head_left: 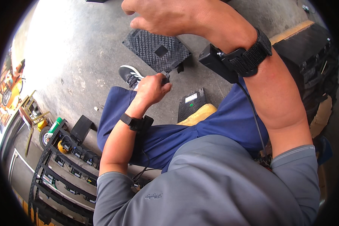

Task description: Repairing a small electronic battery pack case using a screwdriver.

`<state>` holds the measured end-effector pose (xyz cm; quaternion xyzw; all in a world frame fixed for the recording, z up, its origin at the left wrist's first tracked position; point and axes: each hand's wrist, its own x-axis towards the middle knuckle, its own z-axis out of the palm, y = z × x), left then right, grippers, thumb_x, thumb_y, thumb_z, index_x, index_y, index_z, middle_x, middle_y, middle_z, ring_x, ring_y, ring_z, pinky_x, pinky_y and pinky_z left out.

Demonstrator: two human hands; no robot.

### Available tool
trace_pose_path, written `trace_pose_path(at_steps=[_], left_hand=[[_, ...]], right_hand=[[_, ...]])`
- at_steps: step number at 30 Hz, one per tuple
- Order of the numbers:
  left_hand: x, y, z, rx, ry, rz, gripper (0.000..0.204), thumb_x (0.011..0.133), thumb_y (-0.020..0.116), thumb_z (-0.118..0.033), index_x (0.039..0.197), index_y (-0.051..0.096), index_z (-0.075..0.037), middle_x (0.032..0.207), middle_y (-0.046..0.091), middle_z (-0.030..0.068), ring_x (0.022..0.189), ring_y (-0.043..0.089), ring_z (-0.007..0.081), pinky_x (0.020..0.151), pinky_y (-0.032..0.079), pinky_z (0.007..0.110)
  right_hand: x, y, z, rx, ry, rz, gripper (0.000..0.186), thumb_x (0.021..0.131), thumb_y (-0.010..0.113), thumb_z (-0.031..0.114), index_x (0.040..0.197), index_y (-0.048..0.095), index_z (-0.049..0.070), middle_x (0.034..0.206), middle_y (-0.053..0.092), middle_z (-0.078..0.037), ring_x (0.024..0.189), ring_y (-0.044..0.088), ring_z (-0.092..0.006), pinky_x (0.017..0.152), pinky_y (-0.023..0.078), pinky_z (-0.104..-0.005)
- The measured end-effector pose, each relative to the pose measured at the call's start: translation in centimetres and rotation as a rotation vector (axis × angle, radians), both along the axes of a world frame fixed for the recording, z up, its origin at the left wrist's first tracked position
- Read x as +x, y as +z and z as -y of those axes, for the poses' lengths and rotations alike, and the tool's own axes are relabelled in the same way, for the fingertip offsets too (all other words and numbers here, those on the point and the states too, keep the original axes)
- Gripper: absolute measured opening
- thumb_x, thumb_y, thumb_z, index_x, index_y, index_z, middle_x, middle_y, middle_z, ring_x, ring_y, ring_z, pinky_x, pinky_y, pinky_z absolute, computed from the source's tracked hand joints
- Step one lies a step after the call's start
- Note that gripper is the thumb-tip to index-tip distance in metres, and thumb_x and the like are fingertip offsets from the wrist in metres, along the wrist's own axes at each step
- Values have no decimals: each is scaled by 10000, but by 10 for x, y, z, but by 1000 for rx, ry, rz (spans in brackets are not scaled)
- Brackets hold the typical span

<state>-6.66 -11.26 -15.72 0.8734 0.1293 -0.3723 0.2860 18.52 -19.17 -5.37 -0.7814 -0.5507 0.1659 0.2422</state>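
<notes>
A black ribbed plastic panel (156,49) with a square recess in its middle is held over the concrete floor. My left hand (152,88) is shut on a small tab at the panel's near corner. My right hand (165,17) is raised close to the camera at the top of the view, above the panel's far edge. Its fingers are curled, and whatever lies inside them is hidden. Each wrist wears a black strap, and the right one carries a black box (219,62) with a cable.
My blue-trousered legs and a dark shoe (130,75) lie below the panel. A small black plate (192,103) with a white label rests by a tan block (197,115). A black rack (64,165) with tools and a green can (55,124) stands at left, and dark machinery (312,56) at right.
</notes>
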Motion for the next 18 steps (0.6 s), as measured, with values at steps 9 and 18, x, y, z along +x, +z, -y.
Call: trace_pose_path(at_steps=[9, 18], left_hand=[[-5, -2, -4, 73, -224, 52, 440, 771, 768, -254, 1171, 688, -89, 990, 721, 127, 939, 701, 344, 807, 556, 426], [-9, -7, -7, 24, -65, 70, 408, 877, 726, -349, 1195, 616, -118, 843, 729, 138, 827, 716, 370, 734, 547, 511]], right_hand=[[-1, 5, 1, -16, 32, -12, 188, 839, 617, 136, 878, 734, -7, 870, 719, -254, 872, 727, -394, 766, 588, -461], [-2, 7, -1, -47, 21, -42, 184, 833, 618, 123, 879, 731, -14, 875, 716, -263, 882, 726, -395, 779, 589, -458]])
